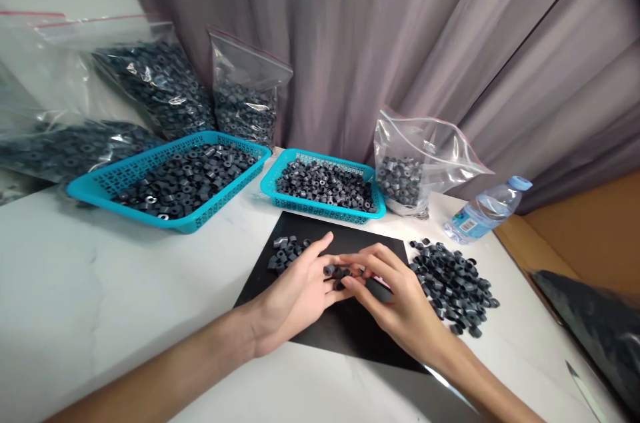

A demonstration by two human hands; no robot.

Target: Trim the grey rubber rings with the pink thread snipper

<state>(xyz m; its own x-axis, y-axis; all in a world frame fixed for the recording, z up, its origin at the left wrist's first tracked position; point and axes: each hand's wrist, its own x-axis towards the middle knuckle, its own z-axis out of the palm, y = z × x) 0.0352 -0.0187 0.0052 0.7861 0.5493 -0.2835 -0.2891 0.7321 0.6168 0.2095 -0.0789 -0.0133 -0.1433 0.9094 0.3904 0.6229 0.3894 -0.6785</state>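
Both my hands rest on a black mat (320, 330) on the white table. My left hand (295, 293) lies palm down with its fingers bent around a few small dark grey rubber rings (338, 272). My right hand (395, 293) meets it fingertip to fingertip and pinches at the same rings. A small heap of rings (286, 252) lies on the mat just beyond my left hand. A larger loose pile of rings (453, 280) sits on the table right of my right hand.
Two turquoise baskets (125, 173) (280, 176) full of rings stand behind the mat. Several clear zip bags of rings (245, 103) lean against the grey curtain. A water bottle (483, 213) lies at the right, with a cardboard box (590, 236) beyond the table edge.
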